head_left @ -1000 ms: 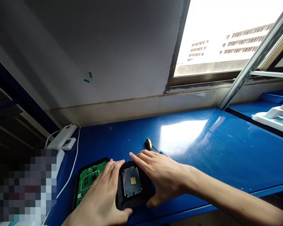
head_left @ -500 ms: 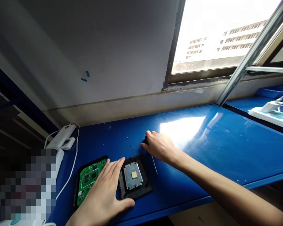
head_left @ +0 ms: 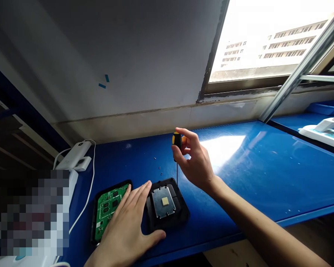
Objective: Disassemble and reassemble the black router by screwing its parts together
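My right hand [head_left: 193, 155] grips the black and yellow handle of a screwdriver [head_left: 177, 142], held upright with its thin shaft pointing down behind the black housing's far right corner. My left hand [head_left: 130, 218] is spread flat, fingers apart, across the gap between two halves of a device. Under its fingers on the left lies a green circuit board [head_left: 107, 207] in a black case half. To its right is a black housing [head_left: 180, 215] with a silver metal plate [head_left: 158, 198] bearing a small cream pad [head_left: 165, 201]. Several tiny screws [head_left: 159, 168] lie beyond the housing.
All this rests on a blue table [head_left: 239, 178]. A white power strip [head_left: 75, 155] with cables runs along the left side, partly pixelated. Another power strip [head_left: 323, 135] and a blue tray [head_left: 327, 107] stand at the right, past a metal post [head_left: 289, 81].
My right hand has raised the screwdriver from lying on the table to an upright position. My left hand stays spread over the device halves. The view has shifted slightly.
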`<state>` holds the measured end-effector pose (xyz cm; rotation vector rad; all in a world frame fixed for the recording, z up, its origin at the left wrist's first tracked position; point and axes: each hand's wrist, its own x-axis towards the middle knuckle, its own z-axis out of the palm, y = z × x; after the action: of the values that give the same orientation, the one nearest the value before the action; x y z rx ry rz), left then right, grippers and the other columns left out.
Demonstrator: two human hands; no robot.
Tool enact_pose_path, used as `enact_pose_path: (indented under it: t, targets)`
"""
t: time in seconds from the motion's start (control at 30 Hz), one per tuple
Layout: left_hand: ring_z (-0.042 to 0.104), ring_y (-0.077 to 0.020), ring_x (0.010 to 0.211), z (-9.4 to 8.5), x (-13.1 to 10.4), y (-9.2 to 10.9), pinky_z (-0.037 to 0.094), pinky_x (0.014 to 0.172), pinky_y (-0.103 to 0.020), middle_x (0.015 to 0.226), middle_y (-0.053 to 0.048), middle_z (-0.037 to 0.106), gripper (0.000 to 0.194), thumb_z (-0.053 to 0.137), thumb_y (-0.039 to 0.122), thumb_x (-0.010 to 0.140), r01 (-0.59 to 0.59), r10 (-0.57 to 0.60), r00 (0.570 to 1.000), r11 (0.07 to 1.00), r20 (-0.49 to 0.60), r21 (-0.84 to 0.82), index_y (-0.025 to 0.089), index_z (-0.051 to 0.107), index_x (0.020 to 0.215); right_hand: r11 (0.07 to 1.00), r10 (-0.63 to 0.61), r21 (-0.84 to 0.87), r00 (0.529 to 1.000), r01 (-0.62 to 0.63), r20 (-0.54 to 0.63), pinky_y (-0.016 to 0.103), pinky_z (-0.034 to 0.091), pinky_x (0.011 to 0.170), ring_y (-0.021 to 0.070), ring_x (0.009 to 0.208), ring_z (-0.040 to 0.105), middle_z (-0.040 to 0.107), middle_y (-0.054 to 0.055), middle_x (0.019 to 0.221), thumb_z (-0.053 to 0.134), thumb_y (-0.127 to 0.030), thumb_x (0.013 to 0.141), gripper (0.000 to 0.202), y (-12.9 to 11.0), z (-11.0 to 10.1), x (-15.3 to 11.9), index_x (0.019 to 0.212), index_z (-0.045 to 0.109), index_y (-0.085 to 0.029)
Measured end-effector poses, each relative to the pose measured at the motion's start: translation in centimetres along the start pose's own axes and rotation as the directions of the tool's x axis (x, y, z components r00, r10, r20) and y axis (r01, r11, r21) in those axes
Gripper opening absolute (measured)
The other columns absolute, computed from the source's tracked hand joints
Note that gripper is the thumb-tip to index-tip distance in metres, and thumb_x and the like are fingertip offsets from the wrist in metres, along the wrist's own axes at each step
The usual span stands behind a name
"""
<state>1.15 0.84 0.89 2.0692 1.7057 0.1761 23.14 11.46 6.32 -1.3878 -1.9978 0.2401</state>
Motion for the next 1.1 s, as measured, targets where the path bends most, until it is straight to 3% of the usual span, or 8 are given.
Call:
enact_pose_path:
  t: [0.07,0.13,0.2,0.7,1.1]
  targets:
    - [0.004,-0.0401,0.16,0.1,0.1,-0.1,0.021,0.126,-0.066,0.173,-0.005,0.029,0.108,0.075,0.059,0.077,0.007,-0.007,1.0,1.0,0.0,0.013,0.026,0.026,0.166,0.97,-0.169,0.135,0.961,0.202,-0.22,0.033,0.065,0.077,0.0157,0.08,0.069,0.067,0.005,0.102,0.04,-0.028,0.108,0.042,0.0,0.9,-0.6,0.149,0.033,-0.024]
    - [0.007,-0.04,0.16,0.2,0.1,-0.2,0.021,0.127,-0.065,0.172,-0.006,0.03,0.109,0.077,0.059,0.075,-0.002,0.002,1.0,1.0,0.0,0.029,0.024,0.028,0.166,0.884,-0.307,0.217,0.865,0.413,-0.396,0.032,0.065,0.069,0.0154,0.076,0.069,0.065,0.003,0.098,0.048,-0.025,0.106,0.041,0.2,2.0,-1.2,0.145,0.041,-0.029]
    - [0.01,-0.04,0.16,0.1,0.2,-0.1,0.02,0.127,-0.065,0.171,-0.006,0.032,0.108,0.078,0.056,0.074,-0.026,0.026,1.0,0.999,-0.003,0.045,0.023,0.03,0.165,0.831,-0.364,0.238,0.815,0.503,-0.452,0.031,0.065,0.064,0.0142,0.072,0.067,0.063,0.001,0.096,0.054,-0.022,0.103,0.043,0.6,2.7,-1.5,0.144,0.045,-0.033]
    - [0.022,-0.0424,0.156,0.8,-0.2,-1.1,0.026,0.123,-0.069,0.167,-0.008,0.042,0.103,0.081,0.053,0.075,-0.154,0.163,0.983,0.983,-0.09,0.1,0.028,0.032,0.163,0.755,-0.404,0.34,0.806,0.561,-0.432,0.028,0.061,0.06,0.0107,0.069,0.058,0.054,0.001,0.097,0.059,-0.01,0.099,0.055,0.9,3.2,-2.0,0.149,0.047,-0.028]
    - [0.028,-0.0434,0.155,-0.5,0.3,0.7,0.021,0.122,-0.073,0.166,-0.014,0.04,0.099,0.081,0.048,0.073,-0.104,0.105,0.994,0.992,-0.01,0.073,0.02,0.04,0.159,0.751,-0.394,0.387,0.833,0.535,-0.388,0.031,0.06,0.064,0.0122,0.073,0.059,0.057,0.001,0.099,0.059,-0.006,0.096,0.058,0.9,3.3,-2.1,0.149,0.047,-0.029]
